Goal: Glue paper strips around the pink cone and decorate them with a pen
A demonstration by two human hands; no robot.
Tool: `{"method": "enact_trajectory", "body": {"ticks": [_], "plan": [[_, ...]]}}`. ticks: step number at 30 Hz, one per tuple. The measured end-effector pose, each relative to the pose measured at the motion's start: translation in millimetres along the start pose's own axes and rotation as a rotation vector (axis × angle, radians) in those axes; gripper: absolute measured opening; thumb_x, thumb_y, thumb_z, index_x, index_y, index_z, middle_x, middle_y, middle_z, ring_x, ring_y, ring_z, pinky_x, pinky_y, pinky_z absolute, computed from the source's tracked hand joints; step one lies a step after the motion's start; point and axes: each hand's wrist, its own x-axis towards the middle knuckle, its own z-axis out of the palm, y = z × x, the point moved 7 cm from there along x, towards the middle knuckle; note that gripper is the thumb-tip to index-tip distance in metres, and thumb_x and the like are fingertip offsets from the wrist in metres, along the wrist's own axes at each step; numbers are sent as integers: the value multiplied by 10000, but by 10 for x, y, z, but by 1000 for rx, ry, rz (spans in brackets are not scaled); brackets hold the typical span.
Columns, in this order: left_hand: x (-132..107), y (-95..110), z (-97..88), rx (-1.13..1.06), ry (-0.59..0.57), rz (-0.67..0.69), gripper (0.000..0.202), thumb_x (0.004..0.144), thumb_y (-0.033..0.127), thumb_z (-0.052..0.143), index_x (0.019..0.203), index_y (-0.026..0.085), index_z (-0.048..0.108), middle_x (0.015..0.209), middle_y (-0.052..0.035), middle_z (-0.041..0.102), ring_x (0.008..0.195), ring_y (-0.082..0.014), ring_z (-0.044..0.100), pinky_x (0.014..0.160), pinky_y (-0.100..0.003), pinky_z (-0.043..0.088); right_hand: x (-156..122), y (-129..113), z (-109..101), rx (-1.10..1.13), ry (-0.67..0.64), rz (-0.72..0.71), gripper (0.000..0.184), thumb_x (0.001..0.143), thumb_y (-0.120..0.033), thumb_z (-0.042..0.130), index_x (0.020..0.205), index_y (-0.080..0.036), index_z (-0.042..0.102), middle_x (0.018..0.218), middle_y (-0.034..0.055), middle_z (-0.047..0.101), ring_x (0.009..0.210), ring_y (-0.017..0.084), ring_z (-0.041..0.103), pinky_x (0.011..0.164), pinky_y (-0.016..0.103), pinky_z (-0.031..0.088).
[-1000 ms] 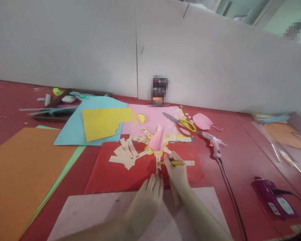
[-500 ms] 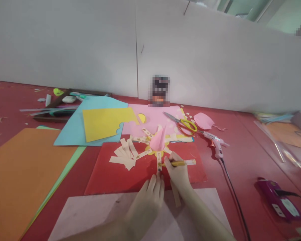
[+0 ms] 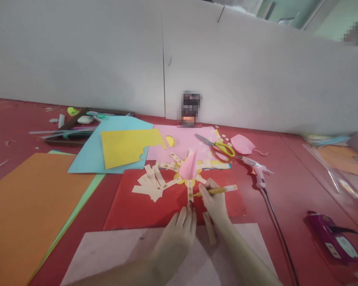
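My right hand (image 3: pixel 214 203) pinches a yellow pen (image 3: pixel 216 191), its tip close to a star drawn on a cream paper strip (image 3: pixel 190 196). Fingers of my left hand (image 3: pixel 180 228) lie stretched out at the lower end of that strip, holding no object. The strip extends from a yellow scalloped paper flower (image 3: pixel 192 182) with a pink paper cone (image 3: pixel 188 169) at its centre. Other strips with letters and stars radiate from it. All this rests on a red sheet (image 3: pixel 146 212). Under my right wrist is a loose strip (image 3: pixel 209 229).
Blank strips (image 3: pixel 150 180) fan out left of the flower. Scissors (image 3: pixel 216 146) and a hot glue gun (image 3: pixel 256 170) lie to the right, its cord running toward me. A purple power adapter (image 3: pixel 334 236) is further right. Orange (image 3: pixel 32 206) and blue paper (image 3: pixel 86 159) lie left. A white partition (image 3: pixel 107 59) stands behind.
My right hand has shifted slightly right, drawing the pen tip away from the star. My left hand stays at the strip's end. The view has moved slightly.
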Motion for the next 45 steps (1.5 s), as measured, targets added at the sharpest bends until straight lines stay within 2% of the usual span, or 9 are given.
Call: {"method": "enact_trajectory", "body": {"ticks": [6,10,12,14,17,21,29,40,45], "plan": [[72,-78,55,-72,-77,-7,327,811,85,421,1105,115,561,1085,-110,608,941,-202,563,770,-336,446,18,95,-79,139,-25,106,359,777,-407,553,569,-218,329,367,-116,303,322,52,275,349,190,208],[237,-275,8,-223,-36,-14,217,869,125,388,847,153,602,838,-42,618,750,-170,573,665,-308,450,49,28,-200,179,36,102,384,769,-426,570,559,-215,328,344,-117,305,304,50,286,337,186,205],[366,-462,-90,-291,16,-53,260,902,165,352,802,164,592,732,-11,590,659,-143,550,611,-275,431,82,12,-272,203,86,103,388,761,-423,581,553,-214,330,335,-116,311,299,50,291,336,185,205],[527,-670,-278,-272,117,-79,275,915,182,343,809,158,595,736,-14,593,700,-138,553,617,-258,413,121,11,-340,229,132,96,391,749,-417,596,548,-213,331,335,-114,322,298,49,295,335,185,203],[771,-1127,-585,-320,269,-351,213,899,250,422,818,162,599,775,-12,605,728,-128,551,611,-239,390,174,34,-432,275,190,96,394,734,-405,613,548,-215,322,333,-114,325,301,50,297,334,186,190],[1067,-1463,-726,-564,271,-531,191,828,361,542,840,181,607,856,5,625,750,-118,551,619,-230,394,220,79,-564,316,275,132,379,730,-380,615,556,-216,320,323,-119,317,297,47,277,336,186,174],[1192,-1489,-594,-707,200,-596,160,786,306,582,699,176,612,744,7,650,672,-125,550,601,-245,394,294,110,-707,407,373,139,371,697,-363,630,542,-217,327,289,-114,340,288,49,268,348,197,186],[1196,-1512,-983,-685,416,-511,120,807,265,562,817,207,667,845,5,685,747,-133,595,703,-262,443,323,154,-761,530,429,128,347,689,-300,632,516,-207,345,300,-111,355,297,49,303,360,199,223],[1170,-1564,-1114,-656,442,-499,160,833,265,531,892,234,676,881,15,692,769,-129,602,708,-257,441,325,171,-745,707,415,180,359,662,-248,648,534,-203,315,343,-132,313,310,29,251,356,180,214]]}}
